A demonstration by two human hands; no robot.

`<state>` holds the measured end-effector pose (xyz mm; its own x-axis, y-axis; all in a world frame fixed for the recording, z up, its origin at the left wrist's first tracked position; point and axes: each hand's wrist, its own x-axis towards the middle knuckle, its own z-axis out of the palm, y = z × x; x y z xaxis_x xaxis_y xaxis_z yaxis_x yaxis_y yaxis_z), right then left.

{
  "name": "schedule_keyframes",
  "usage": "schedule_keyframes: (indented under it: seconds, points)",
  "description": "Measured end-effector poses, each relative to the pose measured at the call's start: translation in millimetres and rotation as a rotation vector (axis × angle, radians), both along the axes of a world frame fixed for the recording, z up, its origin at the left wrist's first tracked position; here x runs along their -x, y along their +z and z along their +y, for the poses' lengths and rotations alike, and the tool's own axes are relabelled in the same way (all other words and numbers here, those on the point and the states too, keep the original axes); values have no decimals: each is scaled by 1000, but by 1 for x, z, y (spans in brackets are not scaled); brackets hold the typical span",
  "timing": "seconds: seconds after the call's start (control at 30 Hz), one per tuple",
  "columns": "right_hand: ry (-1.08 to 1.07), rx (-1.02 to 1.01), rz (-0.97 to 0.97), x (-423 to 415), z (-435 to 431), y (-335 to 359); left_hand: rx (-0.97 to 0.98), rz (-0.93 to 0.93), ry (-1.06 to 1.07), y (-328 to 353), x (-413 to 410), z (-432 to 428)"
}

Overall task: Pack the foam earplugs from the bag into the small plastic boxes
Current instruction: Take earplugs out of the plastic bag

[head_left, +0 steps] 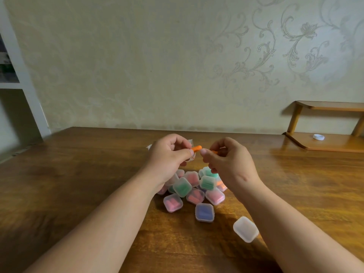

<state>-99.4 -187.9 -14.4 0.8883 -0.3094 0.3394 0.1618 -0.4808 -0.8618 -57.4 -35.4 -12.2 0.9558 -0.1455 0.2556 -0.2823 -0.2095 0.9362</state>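
My left hand [169,154] pinches the bag [190,143] and an orange earplug [196,148]; my right hand [230,162] pinches a second earplug [214,152]; a loose pinch may drop one among the filled boxes [182,187], away from the empty box [245,229].

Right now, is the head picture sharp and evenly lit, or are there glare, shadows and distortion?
Head view: soft throughout, the piled boxes blurred; sheen on the table at right; dark shadow under the right forearm; the wide lens makes the white frame at left lean.
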Motion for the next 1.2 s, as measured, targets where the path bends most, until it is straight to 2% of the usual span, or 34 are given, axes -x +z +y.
schedule_keyframes:
  seconds: [0.17, 0.37, 0.67, 1.03, 1.2]
  points:
    - [-13, 41, -33, 4, -1, 2, 111, 42, 34, -1, -3, 1]
    - [35, -84, 27, 4, 2, 3, 110, 56, 44, -1, -3, 1]
    - [55, 66, 58, 5, 0, 4, 85, 49, 61, -2, -4, 2]
    - [94, -68, 77, 8, 1, 4, 72, 32, 3, -3, -2, 1]
    - [114, -239, 72, 8, 2, 6, 60, 34, -18, -3, -1, 1]
